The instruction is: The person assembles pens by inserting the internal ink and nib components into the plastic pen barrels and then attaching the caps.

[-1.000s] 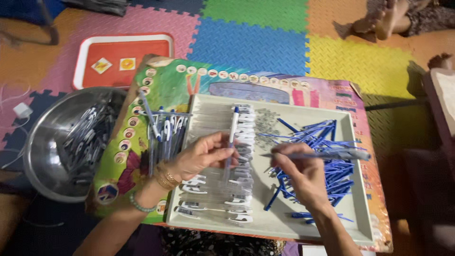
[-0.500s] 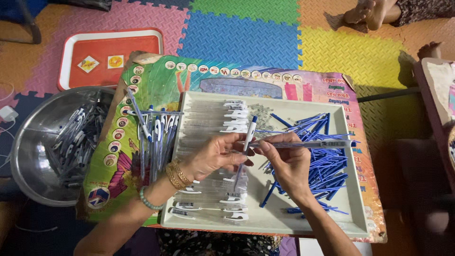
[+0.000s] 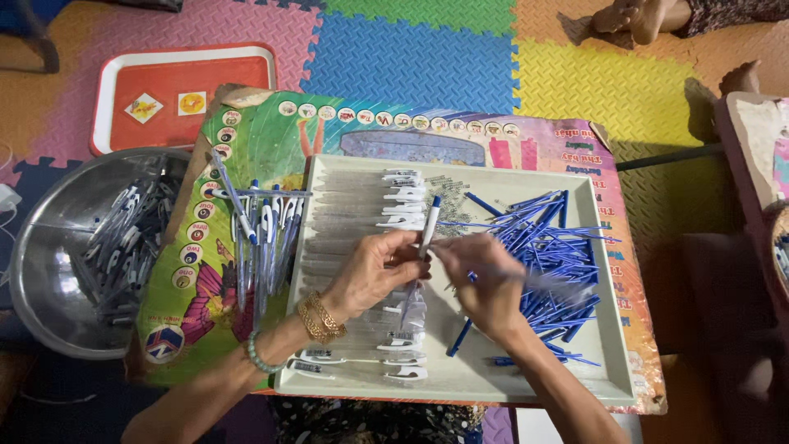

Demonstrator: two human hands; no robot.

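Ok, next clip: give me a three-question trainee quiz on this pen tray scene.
1. True or false: the left hand holds a clear pen barrel over the tray.
2. The blue refills lie on which side of the tray? A) right B) left
3. What holds the pens left of the board?

Key: 1 true; 2 A; 3 a metal bowl.

Both arms come up from the bottom of the frame and meet near the middle. The left hand [image 3: 374, 275] is curled, with its fingers pinched tight together at the tips. The right hand [image 3: 485, 284] is curled too, knuckles up, its fingertips almost touching the left ones. Both wrists are bent inward.
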